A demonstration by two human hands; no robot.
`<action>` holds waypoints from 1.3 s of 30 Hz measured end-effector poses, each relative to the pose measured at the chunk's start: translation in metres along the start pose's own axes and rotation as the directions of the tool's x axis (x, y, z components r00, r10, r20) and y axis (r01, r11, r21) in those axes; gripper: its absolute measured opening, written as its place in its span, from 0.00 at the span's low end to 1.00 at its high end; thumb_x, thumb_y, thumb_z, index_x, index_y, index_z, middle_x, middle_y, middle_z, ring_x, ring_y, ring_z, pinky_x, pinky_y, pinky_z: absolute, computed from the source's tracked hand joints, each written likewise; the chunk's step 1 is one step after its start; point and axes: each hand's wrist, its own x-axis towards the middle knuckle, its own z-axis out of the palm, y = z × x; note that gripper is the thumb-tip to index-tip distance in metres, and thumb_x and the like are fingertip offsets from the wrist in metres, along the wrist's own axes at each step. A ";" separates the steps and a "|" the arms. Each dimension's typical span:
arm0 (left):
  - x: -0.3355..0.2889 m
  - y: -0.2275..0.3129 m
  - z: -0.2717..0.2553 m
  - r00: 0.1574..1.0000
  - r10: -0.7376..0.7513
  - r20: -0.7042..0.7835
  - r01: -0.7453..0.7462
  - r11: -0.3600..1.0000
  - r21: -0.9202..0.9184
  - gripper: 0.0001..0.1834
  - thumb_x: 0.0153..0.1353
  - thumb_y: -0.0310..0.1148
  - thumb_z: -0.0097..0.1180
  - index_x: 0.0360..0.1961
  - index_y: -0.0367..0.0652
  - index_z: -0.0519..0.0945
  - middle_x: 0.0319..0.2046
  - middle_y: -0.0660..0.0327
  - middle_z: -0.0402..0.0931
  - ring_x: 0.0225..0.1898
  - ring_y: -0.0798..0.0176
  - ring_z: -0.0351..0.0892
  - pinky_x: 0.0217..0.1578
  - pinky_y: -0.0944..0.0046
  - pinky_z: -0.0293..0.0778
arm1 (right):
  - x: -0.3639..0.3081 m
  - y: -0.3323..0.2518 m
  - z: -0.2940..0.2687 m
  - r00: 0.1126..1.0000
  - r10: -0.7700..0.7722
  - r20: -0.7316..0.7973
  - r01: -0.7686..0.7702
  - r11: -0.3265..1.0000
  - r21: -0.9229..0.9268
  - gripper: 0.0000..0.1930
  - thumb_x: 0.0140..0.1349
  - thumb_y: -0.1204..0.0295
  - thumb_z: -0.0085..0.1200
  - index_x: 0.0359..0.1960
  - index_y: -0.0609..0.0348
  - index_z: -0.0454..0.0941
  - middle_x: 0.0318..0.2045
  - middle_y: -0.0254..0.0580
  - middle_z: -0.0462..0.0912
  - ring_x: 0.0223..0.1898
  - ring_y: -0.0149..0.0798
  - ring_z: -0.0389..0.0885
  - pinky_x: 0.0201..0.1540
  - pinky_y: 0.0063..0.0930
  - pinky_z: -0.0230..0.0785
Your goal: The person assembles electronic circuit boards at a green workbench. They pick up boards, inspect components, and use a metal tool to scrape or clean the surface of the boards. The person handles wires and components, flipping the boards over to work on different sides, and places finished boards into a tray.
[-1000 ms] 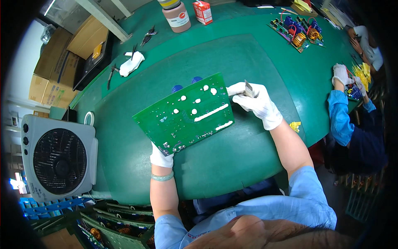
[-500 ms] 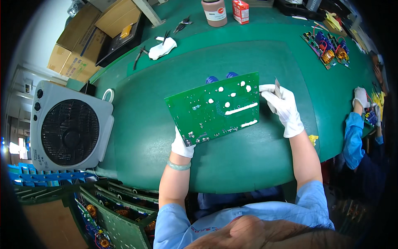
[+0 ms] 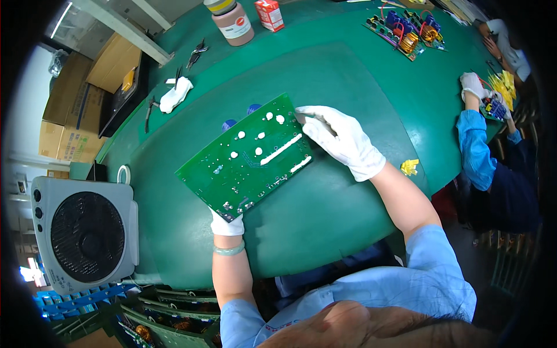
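Observation:
A green circuit board (image 3: 232, 168) is held tilted above the table, its soldered underside with white blobs and strips facing me. Blue round components (image 3: 253, 108) peek past its far edge. My left hand (image 3: 226, 225), white-gloved, grips the board's near lower corner; its fingers are mostly hidden behind the board. At the board's right edge, my gloved right hand (image 3: 342, 139) has its fingertips against the upper corner, thumb and fingers bent around it. No grey blade-like piece shows in the right hand now; the glove may hide it.
A box fan (image 3: 87, 235) stands left. Cutters (image 3: 149, 114), a white cloth (image 3: 176, 95) and pliers (image 3: 197, 54) lie at the far left, near a jar (image 3: 233, 26) and a red carton (image 3: 270, 15). Finished-looking boards (image 3: 406, 35) sit far right. A co-worker's gloved hand (image 3: 473, 86) handles another board.
The board has turned counterclockwise and shifted left in the view, as the whole view shifted. My right hand has come to the board's edge; the grey flat piece it held is out of sight.

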 end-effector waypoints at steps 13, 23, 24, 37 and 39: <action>0.003 0.000 0.004 1.000 0.001 0.006 -0.001 1.000 0.005 0.29 0.68 0.44 0.56 0.66 0.43 0.65 0.54 0.56 0.78 0.49 0.56 0.80 0.46 0.58 0.77 | 0.001 -0.012 -0.006 0.995 0.037 0.092 -0.033 0.999 -0.036 0.19 0.66 0.61 0.62 0.53 0.59 0.81 0.40 0.45 0.87 0.39 0.41 0.87 0.41 0.31 0.78; -0.002 0.005 0.004 1.000 0.002 -0.009 -0.002 1.000 -0.007 0.28 0.69 0.44 0.54 0.64 0.42 0.66 0.52 0.56 0.79 0.47 0.57 0.80 0.44 0.59 0.78 | 0.005 -0.015 -0.007 0.968 0.240 0.079 -0.248 0.962 0.116 0.19 0.70 0.59 0.58 0.53 0.60 0.81 0.34 0.35 0.81 0.32 0.27 0.76 0.37 0.22 0.70; -0.001 0.005 0.005 1.000 -0.001 -0.008 0.001 1.000 -0.012 0.28 0.69 0.44 0.54 0.64 0.42 0.66 0.52 0.56 0.79 0.47 0.57 0.80 0.44 0.59 0.78 | 0.007 -0.007 -0.006 0.963 0.270 0.021 -0.269 0.942 0.201 0.19 0.72 0.59 0.56 0.54 0.61 0.81 0.30 0.29 0.76 0.29 0.23 0.71 0.34 0.20 0.66; 0.000 0.006 0.015 0.999 -0.031 0.041 0.039 0.981 -0.189 0.26 0.70 0.45 0.52 0.63 0.42 0.68 0.51 0.56 0.79 0.45 0.58 0.81 0.42 0.59 0.78 | 0.005 -0.003 -0.003 0.998 0.052 -0.040 -0.053 0.999 -0.010 0.22 0.66 0.61 0.63 0.59 0.54 0.79 0.23 0.35 0.75 0.24 0.27 0.68 0.31 0.23 0.67; -0.001 0.008 0.020 0.997 -0.038 0.063 0.052 0.970 -0.236 0.26 0.70 0.45 0.52 0.63 0.42 0.68 0.50 0.56 0.79 0.45 0.58 0.81 0.41 0.59 0.78 | 0.003 -0.001 0.000 0.998 0.001 -0.069 -0.004 0.999 -0.042 0.24 0.66 0.61 0.64 0.61 0.53 0.78 0.25 0.37 0.79 0.25 0.29 0.73 0.34 0.23 0.71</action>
